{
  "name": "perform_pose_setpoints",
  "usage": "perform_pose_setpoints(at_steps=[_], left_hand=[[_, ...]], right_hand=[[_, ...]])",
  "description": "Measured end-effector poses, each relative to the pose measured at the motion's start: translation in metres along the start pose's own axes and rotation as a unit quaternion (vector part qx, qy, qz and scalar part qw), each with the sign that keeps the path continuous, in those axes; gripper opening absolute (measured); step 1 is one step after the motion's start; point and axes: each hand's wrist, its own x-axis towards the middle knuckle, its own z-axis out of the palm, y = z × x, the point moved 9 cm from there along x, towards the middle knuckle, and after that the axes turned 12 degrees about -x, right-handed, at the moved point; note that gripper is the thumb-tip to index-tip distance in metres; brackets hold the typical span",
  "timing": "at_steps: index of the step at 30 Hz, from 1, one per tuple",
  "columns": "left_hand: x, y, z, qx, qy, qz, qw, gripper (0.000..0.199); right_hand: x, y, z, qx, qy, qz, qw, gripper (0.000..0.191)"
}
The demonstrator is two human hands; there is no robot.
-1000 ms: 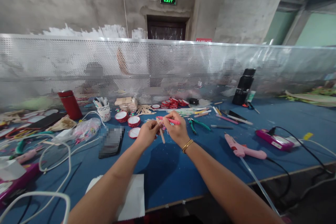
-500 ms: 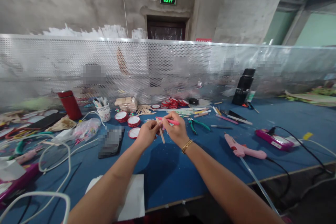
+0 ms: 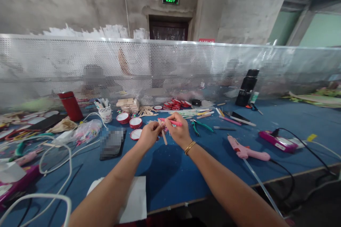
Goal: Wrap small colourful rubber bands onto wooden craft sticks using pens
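Near the middle of the blue table, my left hand (image 3: 150, 133) pinches a flat wooden stick (image 3: 164, 137), whose lower end points toward me. My right hand (image 3: 179, 130), with a gold bracelet at its wrist, grips a pink pen (image 3: 173, 123). The pen lies across the upper part of the stick, and the fingers of both hands nearly meet there. Whether its tip touches the wood cannot be made out. Just left of my left hand is a round red-rimmed piece (image 3: 136, 134). Green-handled pliers (image 3: 197, 126) lie to the right of my right hand.
A pink glue gun (image 3: 246, 151) and a purple power strip (image 3: 278, 142) lie on the right. On the left are a phone (image 3: 112, 144), white cables, a red bottle (image 3: 70, 106) and a cup of pens (image 3: 105, 114). Behind stands a perforated metal screen (image 3: 170, 64).
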Motion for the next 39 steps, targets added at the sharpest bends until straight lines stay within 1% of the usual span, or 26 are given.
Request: perform_pose_setpoints(at_steps=[3,8,14,20,24,28,33,39], left_hand=[[0.001,-0.001,-0.001,0.006,-0.001,0.005,1.0,0.039],[0.001,-0.002,-0.002,0.017,-0.001,0.004,1.0,0.039],[0.001,-0.002,-0.001,0.016,-0.002,0.002,1.0,0.039],[0.003,0.001,-0.001,0.027,-0.008,0.039,0.999,0.039],[0.002,0.003,-0.001,0.041,-0.015,0.052,0.998,0.04],[0.001,0.003,-0.001,0.066,-0.015,0.061,0.996,0.04],[0.001,-0.001,-0.001,0.081,-0.02,0.072,0.994,0.041],[0.006,-0.011,-0.002,0.081,-0.027,0.059,0.995,0.037]], right_hand=[[0.0,0.0,0.002,0.002,-0.009,-0.001,1.0,0.012],[0.0,-0.002,-0.001,-0.008,-0.001,-0.003,1.0,0.013],[0.0,0.002,0.003,-0.003,-0.012,0.004,1.0,0.012],[0.0,0.0,0.001,-0.002,-0.003,0.0,1.0,0.011],[0.001,0.0,0.001,0.003,-0.015,0.008,1.0,0.012],[0.001,0.001,0.001,-0.001,-0.011,0.007,1.0,0.012],[0.0,0.004,0.003,0.01,-0.016,0.009,1.0,0.014],[0.0,0.008,0.005,0.011,-0.014,0.01,1.0,0.014]])
